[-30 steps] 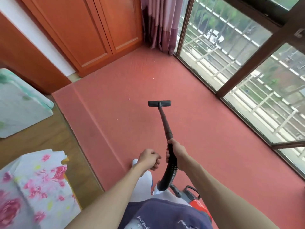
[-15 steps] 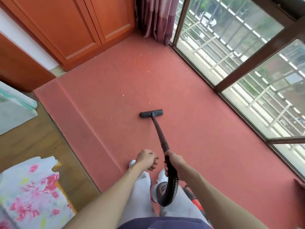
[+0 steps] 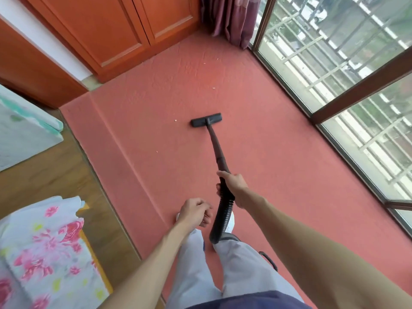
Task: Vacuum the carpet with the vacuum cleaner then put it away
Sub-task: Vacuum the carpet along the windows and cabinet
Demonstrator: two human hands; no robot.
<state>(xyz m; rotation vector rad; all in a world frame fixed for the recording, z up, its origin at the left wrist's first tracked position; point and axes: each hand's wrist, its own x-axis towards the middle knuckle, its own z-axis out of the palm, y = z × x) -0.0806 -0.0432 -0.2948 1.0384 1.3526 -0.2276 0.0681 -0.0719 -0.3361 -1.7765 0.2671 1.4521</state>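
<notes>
Black vacuum cleaner wand (image 3: 219, 157): gripped at its ribbed hose end by right hand (image 3: 233, 186) | flat black floor nozzle (image 3: 206, 119) resting on salmon-red carpet (image 3: 278, 163) | left hand (image 3: 195, 211) loosely curled, holding nothing | pale crumbs (image 3: 175, 120) just left of nozzle

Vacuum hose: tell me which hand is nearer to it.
Right. The right hand grips the top of the vacuum hose, fingers wrapped round it; the left hand hangs beside it, loosely curled, not touching.
</notes>
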